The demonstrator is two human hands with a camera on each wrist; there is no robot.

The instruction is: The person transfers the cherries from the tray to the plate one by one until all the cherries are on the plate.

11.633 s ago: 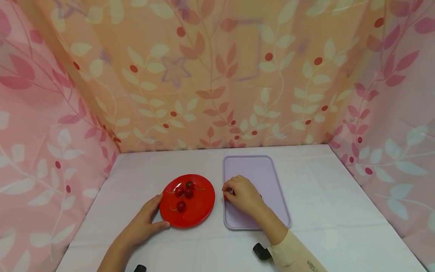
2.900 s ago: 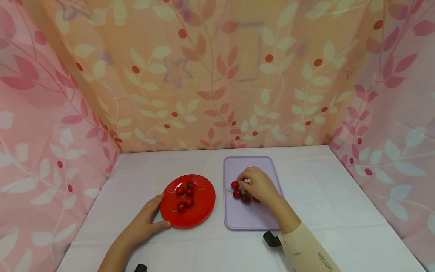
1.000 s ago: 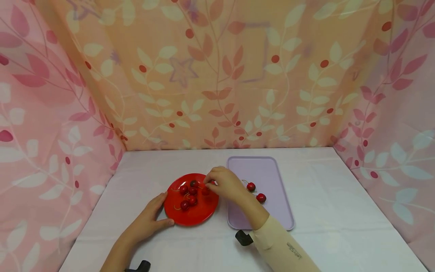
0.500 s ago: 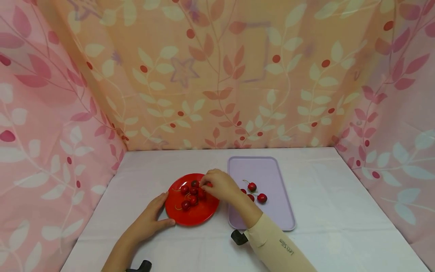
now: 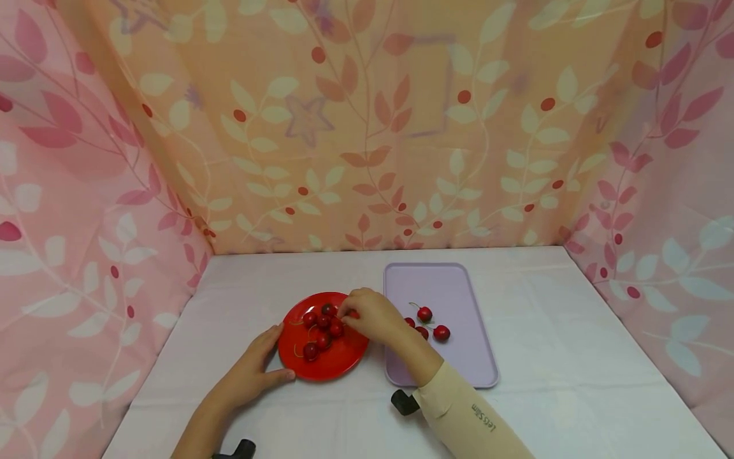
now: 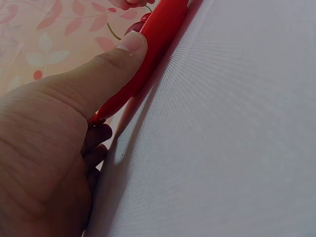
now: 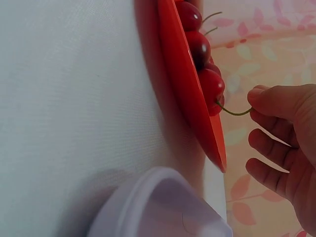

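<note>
On the red plate (image 5: 329,370) lies a group of several cherries, some with stems. My right hand (image 5: 373,317) is over the plate's right side, thumb and forefinger pinching the stem (image 7: 234,113) of one cherry (image 7: 211,85). That cherry sits on the plate against others. My left hand (image 5: 255,366) rests at the plate's left edge, fingers and thumb spread apart and mostly straight. In the left wrist view, its thumb (image 6: 106,69) touches the rim. To the right, a lilac tray (image 5: 430,280) bears several more cherries (image 5: 441,333), some partly hidden by my right wrist.
A white cloth (image 5: 550,344) covers the table. Patterned fabric (image 5: 367,127) encloses the back and both sides. Black wrist mounts (image 5: 404,402) stick out by both forearms. The tray's raised rim lies close to the plate's right edge.
Earlier, my right hand was over the tray; it carried cherries to the plate, which holds more now. In the last half second the hand barely moved. My left hand has stayed at the plate.
</note>
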